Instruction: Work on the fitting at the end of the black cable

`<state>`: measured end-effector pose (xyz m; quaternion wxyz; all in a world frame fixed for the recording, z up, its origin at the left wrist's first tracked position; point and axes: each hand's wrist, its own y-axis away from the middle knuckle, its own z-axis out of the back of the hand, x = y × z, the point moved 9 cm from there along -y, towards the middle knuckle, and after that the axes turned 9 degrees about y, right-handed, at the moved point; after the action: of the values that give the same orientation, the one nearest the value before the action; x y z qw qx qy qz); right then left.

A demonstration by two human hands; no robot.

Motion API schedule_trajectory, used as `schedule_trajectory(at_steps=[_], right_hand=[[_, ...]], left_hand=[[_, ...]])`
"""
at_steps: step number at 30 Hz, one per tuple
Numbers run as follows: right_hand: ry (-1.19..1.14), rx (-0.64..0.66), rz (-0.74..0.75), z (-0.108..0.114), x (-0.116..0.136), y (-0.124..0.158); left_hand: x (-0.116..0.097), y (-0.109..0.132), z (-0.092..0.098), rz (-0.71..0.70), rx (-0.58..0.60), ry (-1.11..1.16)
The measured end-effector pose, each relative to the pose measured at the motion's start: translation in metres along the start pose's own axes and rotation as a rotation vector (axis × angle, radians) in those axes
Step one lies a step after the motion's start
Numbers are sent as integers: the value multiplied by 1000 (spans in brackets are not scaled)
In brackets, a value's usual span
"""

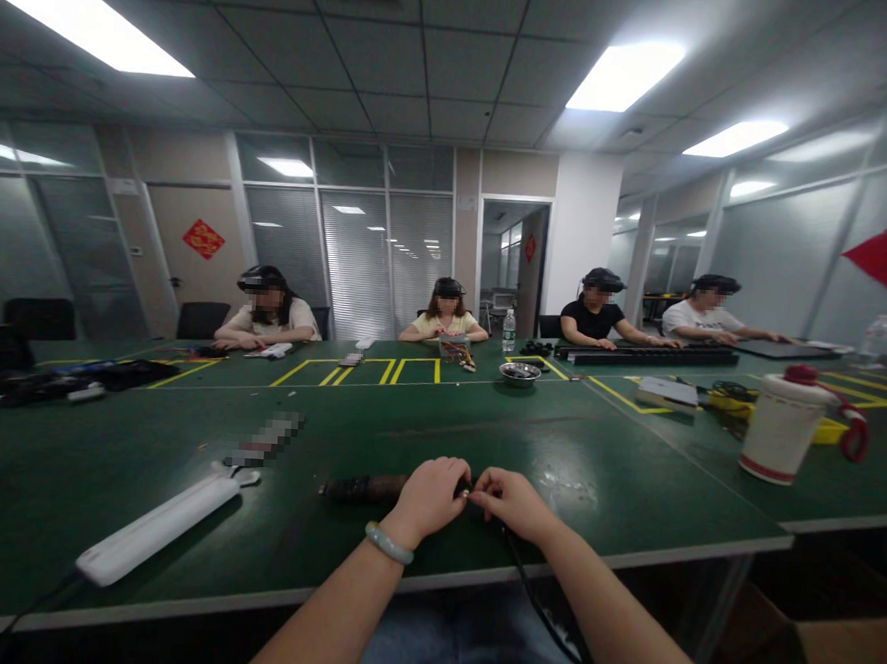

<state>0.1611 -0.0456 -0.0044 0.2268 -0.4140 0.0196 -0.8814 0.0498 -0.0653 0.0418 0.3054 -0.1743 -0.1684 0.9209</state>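
Observation:
A dark brown, roughly cylindrical object (366, 489) lies on the green table, its right end under my left hand (433, 497). The fingers of my left hand are curled over that end, and a small pale tip shows at the fingertips. Close beside it, my right hand (509, 503) is pinched near the same spot; what it grips is too small to make out. A black cable (529, 588) runs from beneath my right hand over the table's front edge toward my lap.
Left on the green table (266, 532) lies a white power strip (161, 530). Farther back are a metal bowl (520, 374), a water bottle (509, 331) and a white box (667, 394). A white cup (783, 428) stands right. Several people sit across the table.

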Motion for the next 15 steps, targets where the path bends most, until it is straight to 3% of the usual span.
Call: schedule_trajectory(at_steps=[11,15], right_hand=[[101,24,86,1,6,3],[242,-121,21,19,4,3]], left_hand=[[0,-1,-3,-6,3,-13],[-1,0,0,-21,-1,-3]])
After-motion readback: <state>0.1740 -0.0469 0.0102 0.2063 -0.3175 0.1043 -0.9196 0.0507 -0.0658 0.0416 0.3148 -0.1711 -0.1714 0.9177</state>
